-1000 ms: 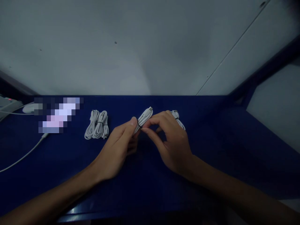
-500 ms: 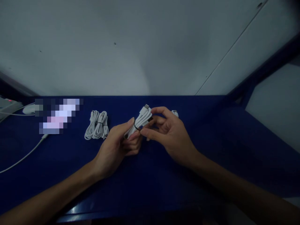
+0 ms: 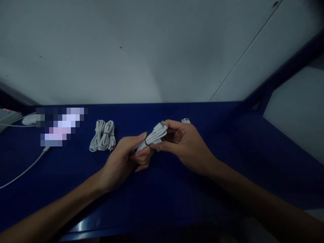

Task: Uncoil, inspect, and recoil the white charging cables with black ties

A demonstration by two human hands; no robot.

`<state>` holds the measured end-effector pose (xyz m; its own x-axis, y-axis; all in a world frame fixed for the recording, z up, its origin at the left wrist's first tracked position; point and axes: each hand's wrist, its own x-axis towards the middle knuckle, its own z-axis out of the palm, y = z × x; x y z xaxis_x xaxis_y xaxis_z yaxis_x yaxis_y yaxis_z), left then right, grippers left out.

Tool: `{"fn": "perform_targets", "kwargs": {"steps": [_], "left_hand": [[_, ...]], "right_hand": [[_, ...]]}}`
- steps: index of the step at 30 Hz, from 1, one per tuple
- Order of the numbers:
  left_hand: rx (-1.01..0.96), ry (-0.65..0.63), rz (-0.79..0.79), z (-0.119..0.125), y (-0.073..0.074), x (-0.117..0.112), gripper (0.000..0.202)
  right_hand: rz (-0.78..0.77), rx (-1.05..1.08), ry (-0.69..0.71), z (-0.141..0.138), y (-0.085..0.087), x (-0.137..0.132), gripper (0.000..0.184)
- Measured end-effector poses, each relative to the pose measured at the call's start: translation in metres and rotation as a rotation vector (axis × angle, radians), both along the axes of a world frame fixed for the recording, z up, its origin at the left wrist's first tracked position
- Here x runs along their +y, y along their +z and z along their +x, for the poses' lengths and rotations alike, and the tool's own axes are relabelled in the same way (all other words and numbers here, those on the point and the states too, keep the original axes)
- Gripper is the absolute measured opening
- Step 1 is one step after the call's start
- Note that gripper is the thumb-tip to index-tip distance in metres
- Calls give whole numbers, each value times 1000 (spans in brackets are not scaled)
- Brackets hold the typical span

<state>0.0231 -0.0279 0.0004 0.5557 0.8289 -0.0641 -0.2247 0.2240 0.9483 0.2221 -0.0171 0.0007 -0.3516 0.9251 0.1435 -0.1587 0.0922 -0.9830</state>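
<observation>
Between my hands is a white USB cable (image 3: pixel 154 135), coiled into a bundle with a dark tie round its middle. My left hand (image 3: pixel 125 153) is closed on the lower left end, thumb on top near the tie. The fingers and thumb of my right hand (image 3: pixel 189 145) close around the upper right end, where a plug with a metal tip sticks out. Left of my hands lie several similar bundled white cables (image 3: pixel 102 135) side by side. Another white cable bundle (image 3: pixel 186 120) shows behind my right hand, mostly hidden by it.
All this is on a blue table (image 3: pixel 157 202) with a pale wall (image 3: pixel 141 67) behind it. At the far left are a pixelated bright device (image 3: pixel 63 126), a white cord (image 3: pixel 27 173) running from it, and a pale box with a red light (image 3: pixel 8 116).
My right fingers have closed in on the plug end of the cable bundle, which has tipped a little lower to the right. My left hand keeps its hold. The view has shifted slightly.
</observation>
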Motion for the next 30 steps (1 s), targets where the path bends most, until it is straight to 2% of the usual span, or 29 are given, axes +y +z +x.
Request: {"fn": "perform_targets", "kwargs": {"steps": [7, 14, 17, 19, 22, 25, 29, 30], "left_hand": [[-36, 57, 6, 5, 4, -4, 53], [-10, 69, 14, 3, -1, -2, 55], [-2, 102, 6, 5, -3, -2, 54], [-13, 127, -8, 5, -4, -2, 56], [-14, 150, -15, 4, -5, -1, 56], [-32, 146, -26, 3, -4, 0, 55], [-69, 146, -45, 4, -2, 0, 54], [-74, 152, -55, 4, -1, -1, 54]], "right_hand": [[49, -5, 22, 0, -1, 0, 17], [26, -59, 162, 5, 2, 0, 2], [67, -153, 175, 5, 5, -3, 12], [108, -203, 148, 3, 6, -7, 16], [170, -245, 34, -3, 4, -12, 15], [292, -284, -78, -8, -1, -16, 13], [455, -314, -131, -9, -8, -18, 0], [506, -336, -158, -9, -9, -18, 4]]}}
